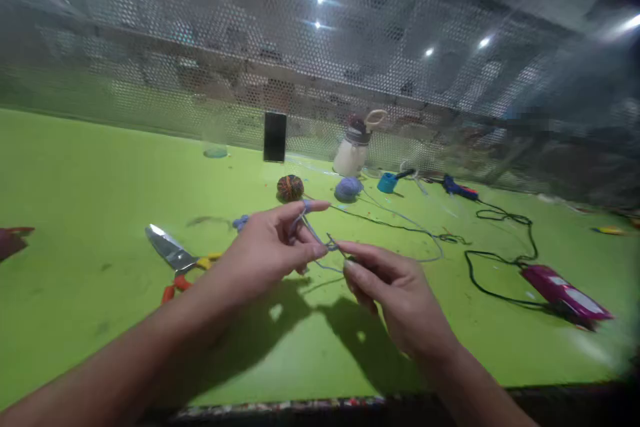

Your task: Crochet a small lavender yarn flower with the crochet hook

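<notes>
My left hand [273, 243] holds a lavender strand of yarn [313, 230] that wraps round the raised index finger. Its thumb and other fingers pinch a small looped piece of the same yarn. My right hand [387, 283] grips a thin crochet hook [336, 243], whose tip meets the yarn at my left fingertips. Behind the hands sit a lavender yarn ball [349, 189] and a multicoloured yarn ball [291, 188]. A small lavender-blue bit of yarn work [241, 221] shows just beyond my left hand.
Scissors [175, 253] with orange and yellow handles lie open left of my left arm. A phone [275, 137] and a white bottle [351, 150] stand by the mesh partition [225, 73]. Right are a blue tape roll [387, 182], a glue gun [460, 188] and a magenta device [565, 293] with a black cord.
</notes>
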`<state>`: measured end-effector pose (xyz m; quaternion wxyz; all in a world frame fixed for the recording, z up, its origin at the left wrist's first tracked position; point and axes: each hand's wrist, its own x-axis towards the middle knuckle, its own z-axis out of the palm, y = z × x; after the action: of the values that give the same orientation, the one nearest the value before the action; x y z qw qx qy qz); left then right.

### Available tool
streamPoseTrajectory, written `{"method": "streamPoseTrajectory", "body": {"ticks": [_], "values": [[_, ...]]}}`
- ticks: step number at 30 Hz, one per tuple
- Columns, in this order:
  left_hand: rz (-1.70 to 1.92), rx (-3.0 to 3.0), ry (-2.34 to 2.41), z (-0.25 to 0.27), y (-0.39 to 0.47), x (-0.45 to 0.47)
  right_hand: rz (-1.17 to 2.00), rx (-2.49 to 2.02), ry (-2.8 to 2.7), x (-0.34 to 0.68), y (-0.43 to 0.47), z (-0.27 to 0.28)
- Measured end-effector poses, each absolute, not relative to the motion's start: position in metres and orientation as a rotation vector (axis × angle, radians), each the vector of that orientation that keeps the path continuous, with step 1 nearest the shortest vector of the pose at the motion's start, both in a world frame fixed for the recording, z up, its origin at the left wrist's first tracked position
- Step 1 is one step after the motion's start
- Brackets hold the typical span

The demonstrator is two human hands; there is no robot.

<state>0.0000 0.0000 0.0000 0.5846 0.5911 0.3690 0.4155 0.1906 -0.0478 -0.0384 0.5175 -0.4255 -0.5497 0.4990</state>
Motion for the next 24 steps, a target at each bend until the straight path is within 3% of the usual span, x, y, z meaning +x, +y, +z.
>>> {"method": "streamPoseTrajectory", "body": {"ticks": [12,24], "values": [[0.87,1.293,0.856,-0.008,0.004,0.003,1.279,-0.971,-1.117,0.181,-0.045,-0.044],[1.023,1.226,0.791,-0.007,0.003,0.002,1.175,-1.081,-1.199,0.185,-0.046,-0.041]]}}
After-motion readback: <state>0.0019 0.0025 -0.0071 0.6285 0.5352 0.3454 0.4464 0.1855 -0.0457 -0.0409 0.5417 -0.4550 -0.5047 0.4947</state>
